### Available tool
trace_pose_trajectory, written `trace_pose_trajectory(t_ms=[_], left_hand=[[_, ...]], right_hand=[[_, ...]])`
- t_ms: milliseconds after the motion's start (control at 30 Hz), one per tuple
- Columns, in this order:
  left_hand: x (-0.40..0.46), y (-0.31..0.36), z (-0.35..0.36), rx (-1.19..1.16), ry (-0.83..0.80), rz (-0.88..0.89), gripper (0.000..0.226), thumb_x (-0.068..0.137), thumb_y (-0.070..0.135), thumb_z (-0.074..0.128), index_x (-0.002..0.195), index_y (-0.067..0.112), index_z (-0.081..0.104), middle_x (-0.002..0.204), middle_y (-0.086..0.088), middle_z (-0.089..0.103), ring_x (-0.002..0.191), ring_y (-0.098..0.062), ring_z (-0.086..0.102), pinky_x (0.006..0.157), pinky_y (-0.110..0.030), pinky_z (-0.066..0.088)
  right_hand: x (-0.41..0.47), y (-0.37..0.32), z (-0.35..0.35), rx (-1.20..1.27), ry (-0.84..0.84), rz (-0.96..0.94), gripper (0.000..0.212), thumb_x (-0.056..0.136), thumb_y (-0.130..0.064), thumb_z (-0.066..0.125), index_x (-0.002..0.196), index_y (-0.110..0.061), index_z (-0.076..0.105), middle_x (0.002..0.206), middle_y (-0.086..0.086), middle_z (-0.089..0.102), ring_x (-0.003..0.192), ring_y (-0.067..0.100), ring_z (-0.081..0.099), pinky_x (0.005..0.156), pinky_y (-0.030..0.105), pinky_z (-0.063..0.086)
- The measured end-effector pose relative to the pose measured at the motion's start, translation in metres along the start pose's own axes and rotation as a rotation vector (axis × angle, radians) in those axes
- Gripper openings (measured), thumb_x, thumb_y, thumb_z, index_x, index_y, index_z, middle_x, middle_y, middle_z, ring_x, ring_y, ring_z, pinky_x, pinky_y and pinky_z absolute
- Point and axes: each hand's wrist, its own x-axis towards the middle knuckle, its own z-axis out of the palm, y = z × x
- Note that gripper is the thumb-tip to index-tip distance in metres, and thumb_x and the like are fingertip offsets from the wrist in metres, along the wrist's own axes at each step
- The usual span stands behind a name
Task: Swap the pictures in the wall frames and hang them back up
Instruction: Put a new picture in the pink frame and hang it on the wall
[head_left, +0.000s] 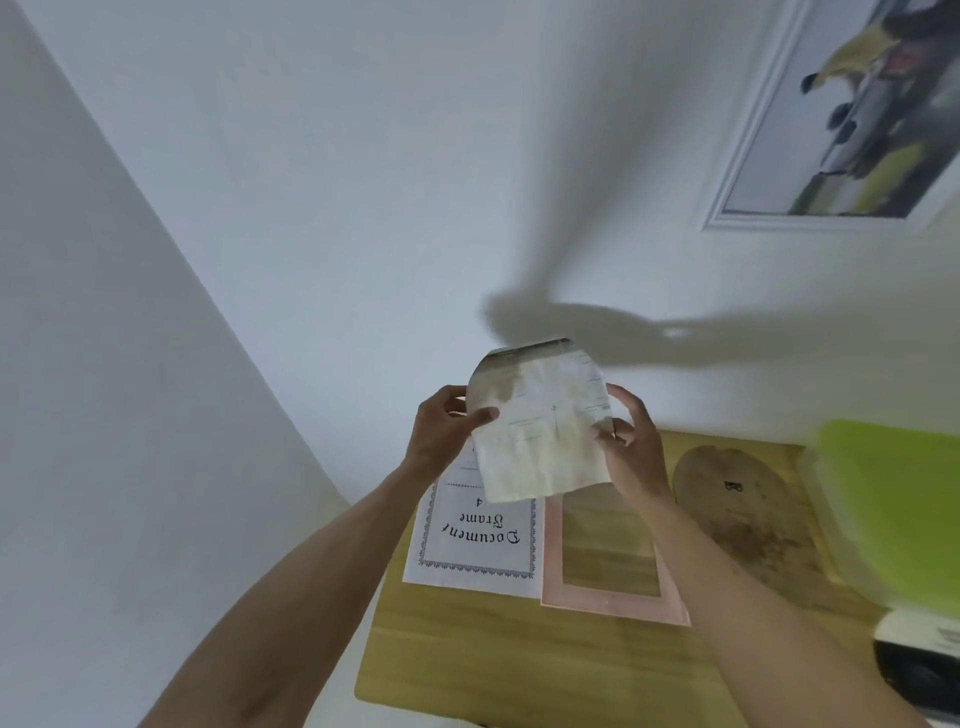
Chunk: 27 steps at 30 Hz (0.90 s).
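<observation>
Head view: both hands (540, 441) pinching a curled picture (540, 426), its printed face blurred.

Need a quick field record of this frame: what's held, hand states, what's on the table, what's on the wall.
held: crumpled picture sheet, lifted above the table, curved top edge
left hand: grips the sheet's left edge
right hand: grips the sheet's right edge
table: wooden, against the wall
on table: Document Frame insert sheet; pink frame lying flat beside it; oval brown backing board; green board at the right
wall: white-framed picture, hanging upper right
</observation>
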Motion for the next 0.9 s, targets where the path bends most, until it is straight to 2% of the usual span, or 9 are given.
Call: trace_pose_trajectory(t_ms=[67, 167, 300, 400, 500, 600, 733, 833, 900], left_hand=[[-0.006, -0.006, 0.011, 0.021, -0.060, -0.018, 0.040, 0.070, 0.018, 0.084, 0.106, 0.020, 0.067, 0.093, -0.005, 0.072, 0.087, -0.028, 0.071, 0.079, -0.039, 0.059], [-0.013, -0.017, 0.030, 0.087, -0.114, -0.038, 0.042, 0.072, 0.008, 0.080, 0.109, 0.022, 0.066, 0.090, -0.002, 0.069, 0.080, -0.020, 0.069, 0.081, -0.040, 0.057], [-0.018, -0.031, 0.056, 0.145, -0.157, -0.062, 0.049, 0.072, 0.004, 0.077, 0.117, 0.020, 0.065, 0.094, -0.008, 0.069, 0.083, -0.024, 0.068, 0.074, -0.036, 0.056], [-0.022, -0.041, 0.074, 0.195, -0.189, -0.093, 0.056, 0.072, 0.002, 0.076, 0.122, 0.023, 0.063, 0.094, -0.008, 0.068, 0.087, -0.023, 0.068, 0.076, -0.033, 0.056], [-0.030, -0.052, 0.092, 0.271, -0.229, -0.127, 0.059, 0.073, 0.003, 0.074, 0.125, 0.028, 0.059, 0.094, -0.006, 0.067, 0.089, -0.020, 0.068, 0.075, -0.036, 0.056], [-0.040, -0.063, 0.111, 0.350, -0.248, -0.173, 0.062, 0.075, 0.001, 0.072, 0.130, 0.026, 0.055, 0.092, -0.004, 0.067, 0.082, -0.015, 0.067, 0.060, -0.023, 0.049], [-0.051, -0.073, 0.131, 0.460, -0.264, -0.199, 0.064, 0.076, -0.006, 0.063, 0.134, 0.017, 0.053, 0.080, 0.000, 0.065, 0.072, -0.013, 0.062, 0.055, -0.014, 0.046], [-0.056, -0.082, 0.138, 0.581, -0.237, -0.196, 0.055, 0.073, -0.005, 0.054, 0.124, 0.015, 0.056, 0.080, -0.003, 0.064, 0.074, -0.020, 0.063, 0.064, -0.030, 0.057], [-0.058, -0.086, 0.141, 0.714, -0.230, -0.163, 0.051, 0.075, 0.002, 0.057, 0.124, 0.014, 0.053, 0.095, -0.006, 0.059, 0.084, -0.026, 0.060, 0.074, -0.042, 0.057]], right_hand=[[-0.005, 0.006, -0.008, 0.064, 0.057, 0.065, 0.056, 0.089, 0.003, 0.061, 0.131, -0.033, 0.054, 0.103, 0.004, 0.073, 0.088, 0.011, 0.068, 0.070, 0.017, 0.050], [-0.015, 0.021, -0.020, 0.101, 0.120, 0.122, 0.055, 0.089, 0.002, 0.063, 0.132, -0.030, 0.054, 0.117, -0.005, 0.067, 0.095, 0.003, 0.067, 0.071, 0.012, 0.048], [-0.024, 0.045, -0.038, 0.071, 0.151, 0.220, 0.054, 0.088, -0.001, 0.064, 0.130, -0.033, 0.055, 0.115, -0.010, 0.065, 0.107, 0.012, 0.062, 0.078, 0.024, 0.048], [-0.028, 0.063, -0.052, -0.076, 0.157, 0.261, 0.052, 0.087, -0.006, 0.064, 0.132, -0.030, 0.053, 0.109, -0.011, 0.063, 0.103, 0.011, 0.062, 0.076, 0.027, 0.049], [-0.034, 0.083, -0.063, -0.236, 0.094, 0.290, 0.047, 0.089, -0.008, 0.062, 0.130, -0.028, 0.049, 0.110, -0.008, 0.062, 0.091, 0.009, 0.062, 0.063, 0.025, 0.046], [-0.039, 0.102, -0.074, -0.352, 0.029, 0.346, 0.046, 0.090, -0.006, 0.060, 0.131, -0.024, 0.048, 0.115, -0.003, 0.059, 0.092, 0.017, 0.059, 0.065, 0.029, 0.047], [-0.043, 0.124, -0.085, -0.497, -0.072, 0.401, 0.044, 0.086, -0.009, 0.057, 0.127, -0.023, 0.052, 0.105, -0.004, 0.061, 0.086, 0.019, 0.061, 0.065, 0.028, 0.043], [-0.043, 0.139, -0.089, -0.660, -0.129, 0.385, 0.046, 0.080, -0.017, 0.054, 0.124, -0.027, 0.057, 0.094, -0.009, 0.059, 0.081, 0.016, 0.055, 0.066, 0.031, 0.045], [-0.044, 0.138, -0.088, -0.727, -0.134, 0.376, 0.049, 0.081, -0.020, 0.055, 0.129, -0.028, 0.055, 0.106, -0.003, 0.060, 0.093, 0.019, 0.059, 0.074, 0.035, 0.051]])
